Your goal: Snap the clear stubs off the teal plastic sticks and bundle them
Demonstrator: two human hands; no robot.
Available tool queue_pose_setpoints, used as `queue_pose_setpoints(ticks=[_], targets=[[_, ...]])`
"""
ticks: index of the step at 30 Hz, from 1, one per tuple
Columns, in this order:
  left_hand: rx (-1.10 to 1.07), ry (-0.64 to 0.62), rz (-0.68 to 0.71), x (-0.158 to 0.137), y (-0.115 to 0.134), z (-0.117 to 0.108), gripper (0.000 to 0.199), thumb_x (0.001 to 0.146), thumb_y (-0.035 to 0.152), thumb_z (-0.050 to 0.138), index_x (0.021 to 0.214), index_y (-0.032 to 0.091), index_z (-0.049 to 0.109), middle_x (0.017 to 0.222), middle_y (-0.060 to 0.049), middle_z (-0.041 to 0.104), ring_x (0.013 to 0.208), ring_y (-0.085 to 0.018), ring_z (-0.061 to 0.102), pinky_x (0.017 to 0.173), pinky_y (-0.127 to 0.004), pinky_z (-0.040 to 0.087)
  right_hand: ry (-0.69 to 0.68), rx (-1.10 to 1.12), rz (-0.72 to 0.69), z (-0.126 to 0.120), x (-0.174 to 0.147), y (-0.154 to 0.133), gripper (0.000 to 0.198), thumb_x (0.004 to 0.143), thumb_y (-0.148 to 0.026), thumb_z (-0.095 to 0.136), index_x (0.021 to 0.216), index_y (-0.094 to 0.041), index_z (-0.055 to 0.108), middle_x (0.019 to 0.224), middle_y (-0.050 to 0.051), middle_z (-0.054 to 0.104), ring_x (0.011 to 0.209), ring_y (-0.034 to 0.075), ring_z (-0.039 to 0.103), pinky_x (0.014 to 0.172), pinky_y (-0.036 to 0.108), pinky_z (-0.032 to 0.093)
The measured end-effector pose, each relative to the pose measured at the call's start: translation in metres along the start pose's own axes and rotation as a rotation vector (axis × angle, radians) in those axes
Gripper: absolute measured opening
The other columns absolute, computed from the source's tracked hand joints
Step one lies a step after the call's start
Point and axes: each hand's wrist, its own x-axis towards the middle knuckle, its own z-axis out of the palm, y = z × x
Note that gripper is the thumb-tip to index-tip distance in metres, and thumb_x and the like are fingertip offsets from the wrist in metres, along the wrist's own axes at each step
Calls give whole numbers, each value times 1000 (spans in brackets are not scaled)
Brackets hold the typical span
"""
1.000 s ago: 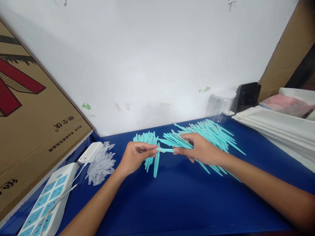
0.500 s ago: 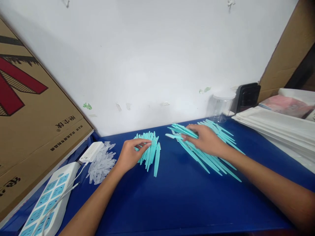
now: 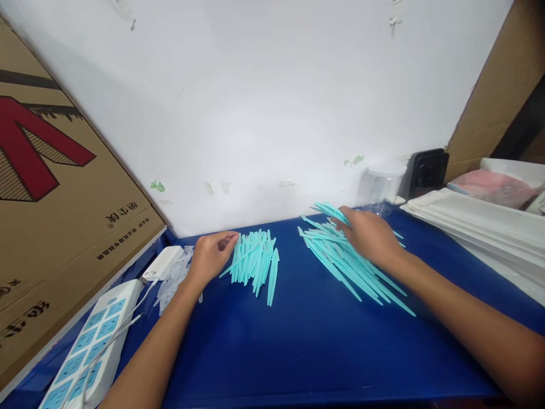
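My right hand (image 3: 368,236) is closed around a small bundle of slim turquoise plastic sticks (image 3: 327,210), their tapered ends poking out to the left past the fingers. It hovers over a fanned-out heap of the same sticks (image 3: 353,272). At the left edge of a second, neater pile of turquoise sticks (image 3: 255,258), my left hand (image 3: 215,253) has thumb and forefinger pinched together. Whatever lies in that pinch is too small to make out. One stick rests slantwise across this pile. Small clear plastic pieces (image 3: 172,281) lie partly hidden behind my left forearm.
A white power strip (image 3: 100,335) with cables and a white adapter (image 3: 162,262) lie at the left, beside a large cardboard box (image 3: 76,216). To the right are a clear lidded jar (image 3: 385,184), a black object (image 3: 428,170) and stacked white sheets (image 3: 472,227). A white wall (image 3: 264,113) stands behind.
My left hand has moved left from over the near pile to its left edge, and a stick now lies across that pile. My right hand, still gripping its bundle, has shifted slightly right.
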Motion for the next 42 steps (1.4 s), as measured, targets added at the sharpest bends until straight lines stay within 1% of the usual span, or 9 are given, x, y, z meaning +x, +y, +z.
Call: queue_pose_setpoints(ticks=[4,8,13,17,20,25,31,37,42], targets=[[267,-26,-39,6,-17,-18,40,95,48,52,107,21,79,93,-9,80,84,-27,73,77,-35,51,-44,362,-65,-3,-1,-4,21,105,-41,42,100,-23,51,91,9,77,66,24,67,59,32,40],[505,-185,-156,10,-44,-46,37,90,47,55,99,22,79,89,-11,78,85,-31,71,70,-35,48,-124,464,-66,3,-7,-10,21,103,-43,45,107,-23,45,85,7,75,65,24,66,56,32,39],[455,-425,-289,9,-76,-70,36,77,55,65,89,23,76,89,-8,76,80,-27,70,64,-31,46,-160,421,-79,8,-11,-15,13,101,-36,45,102,-23,43,85,8,72,63,24,63,52,31,34],[315,-588,-436,2,-81,-81,71,55,63,80,112,21,72,106,-11,74,91,-31,71,69,-32,53,-141,406,-87,8,-11,-15,15,100,-33,46,110,-21,46,88,10,73,66,25,64,53,31,33],[241,-642,-492,-4,-81,-87,98,41,62,87,128,21,65,121,-14,69,106,-33,69,81,-35,56,-135,398,-76,8,-11,-15,18,101,-33,45,114,-21,45,90,10,74,63,24,63,52,31,32],[270,-691,-591,-10,-84,-92,96,36,60,89,122,24,64,120,-12,68,105,-34,69,83,-38,57,-130,400,-70,6,-11,-16,17,101,-33,45,112,-21,46,89,9,74,60,23,62,52,31,31],[376,-621,-593,-21,-76,-85,85,55,74,77,120,21,65,121,-17,67,97,-35,70,74,-38,56,-134,428,-71,7,-11,-16,14,100,-33,45,109,-21,45,86,9,73,59,23,61,52,31,30],[660,-197,-288,-71,-48,-80,74,92,75,36,136,18,57,120,-19,61,115,-39,60,94,-46,49,-117,441,-87,4,-13,-20,14,101,-32,43,110,-21,46,87,9,73,65,25,63,53,30,30],[792,-212,-248,-102,-35,-62,79,94,75,28,139,15,53,123,-21,58,109,-41,62,85,-47,52,-122,456,-87,3,-16,-25,12,101,-32,45,108,-22,46,85,9,73,66,24,63,53,30,30]])
